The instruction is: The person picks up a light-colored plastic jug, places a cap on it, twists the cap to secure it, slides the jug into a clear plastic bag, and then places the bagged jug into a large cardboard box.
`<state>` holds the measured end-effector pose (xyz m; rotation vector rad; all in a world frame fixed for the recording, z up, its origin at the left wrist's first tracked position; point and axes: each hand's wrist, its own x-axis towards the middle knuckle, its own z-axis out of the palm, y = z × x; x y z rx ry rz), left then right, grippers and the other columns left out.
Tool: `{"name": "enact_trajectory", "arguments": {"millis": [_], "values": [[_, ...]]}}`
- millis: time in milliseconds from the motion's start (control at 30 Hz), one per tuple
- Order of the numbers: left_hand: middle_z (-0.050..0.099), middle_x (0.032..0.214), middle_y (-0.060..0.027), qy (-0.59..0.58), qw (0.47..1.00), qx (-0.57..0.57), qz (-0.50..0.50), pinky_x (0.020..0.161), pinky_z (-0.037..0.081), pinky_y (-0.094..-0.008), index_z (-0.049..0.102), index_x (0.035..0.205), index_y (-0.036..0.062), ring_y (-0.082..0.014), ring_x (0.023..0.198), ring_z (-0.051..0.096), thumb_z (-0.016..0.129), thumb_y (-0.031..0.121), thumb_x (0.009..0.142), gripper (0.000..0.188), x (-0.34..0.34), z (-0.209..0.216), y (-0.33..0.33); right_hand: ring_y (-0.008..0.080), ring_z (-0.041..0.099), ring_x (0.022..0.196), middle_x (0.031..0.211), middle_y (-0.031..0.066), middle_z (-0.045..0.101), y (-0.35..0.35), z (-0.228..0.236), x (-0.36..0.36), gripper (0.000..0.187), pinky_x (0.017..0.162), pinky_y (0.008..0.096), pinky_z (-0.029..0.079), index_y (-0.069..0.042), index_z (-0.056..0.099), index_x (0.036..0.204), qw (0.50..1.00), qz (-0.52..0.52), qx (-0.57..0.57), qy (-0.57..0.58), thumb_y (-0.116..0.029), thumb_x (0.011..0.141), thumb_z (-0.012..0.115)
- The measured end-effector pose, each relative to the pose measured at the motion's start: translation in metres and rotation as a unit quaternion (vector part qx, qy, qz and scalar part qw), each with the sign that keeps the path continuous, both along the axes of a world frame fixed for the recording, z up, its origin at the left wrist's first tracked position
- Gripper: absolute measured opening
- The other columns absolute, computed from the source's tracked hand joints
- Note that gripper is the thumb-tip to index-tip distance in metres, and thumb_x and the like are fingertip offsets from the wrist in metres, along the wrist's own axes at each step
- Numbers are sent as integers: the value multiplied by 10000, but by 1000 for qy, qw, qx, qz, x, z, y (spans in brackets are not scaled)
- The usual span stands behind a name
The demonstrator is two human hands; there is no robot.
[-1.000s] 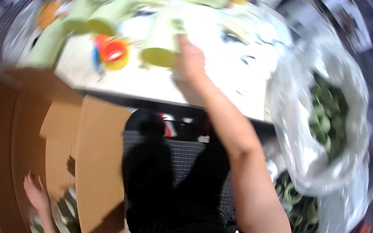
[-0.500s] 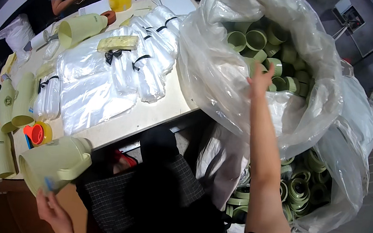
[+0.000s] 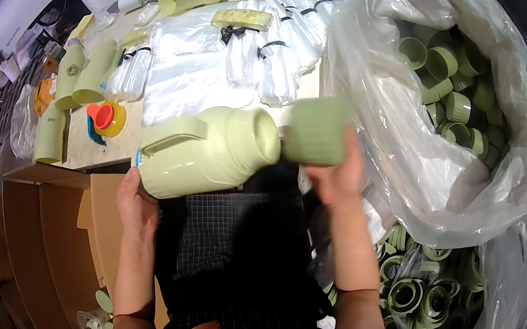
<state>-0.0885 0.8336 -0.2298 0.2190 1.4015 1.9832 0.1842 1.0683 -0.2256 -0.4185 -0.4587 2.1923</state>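
Cardboard box (image 3: pixel 56 223) stands open at lower left, below several green shells (image 3: pixel 96 73) on the pale table (image 3: pixel 119 148), near a tape dispenser (image 3: pixel 106 118). The left hand (image 3: pixel 138 207) grips the base end of a pale green jug (image 3: pixel 205 149), held nearly on its side over the table's near edge, mouth facing right. Supporting that base firmly from below, so the mouth stays steady, seems best. Just beyond the mouth, the right hand (image 3: pixel 341 175) holds a green cup (image 3: pixel 317 130), blurred; whether cup and jug touch, I cannot tell. Lining up cup and neck, without tilt, looks the soundest handling. Farther right, an upper clear bag (image 3: pixel 366 105) contains similar cups (image 3: pixel 458 108); a lower bag (image 3: pixel 509 286) contains green rings (image 3: pixel 405 295).
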Motion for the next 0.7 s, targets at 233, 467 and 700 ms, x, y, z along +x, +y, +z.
{"name": "enact_trajectory", "arguments": {"millis": [233, 467, 700], "values": [[639, 1229, -142, -66, 995, -67, -39, 1014, 448, -386, 576, 1236, -34, -246, 1118, 608, 468, 220, 1030, 345, 3, 12, -39, 378, 490, 1242, 1406, 241, 461, -50, 11, -32, 577, 1054, 434, 394, 2, 442, 1421, 649, -209, 697, -223, -373, 984, 475], [644, 1093, -133, 538, 841, 17, 53, 930, 487, -357, 612, 1081, -47, -235, 996, 621, 448, 248, 992, 349, 74, 73, -51, 198, 593, 970, 994, 65, 637, -115, -50, -43, 471, 928, 381, 465, -89, 620, 1149, 984, 110, -110, -83, -466, 1055, 354], [512, 996, -46, 88, 925, 212, -303, 920, 416, -352, 491, 903, 58, -171, 942, 481, 464, 322, 972, 273, -2, 43, 11, 151, 588, 1013, 1188, 95, 595, -167, -66, 102, 381, 823, 290, 511, -52, 484, 1304, 864, -111, 228, -435, -181, 969, 609]]}}
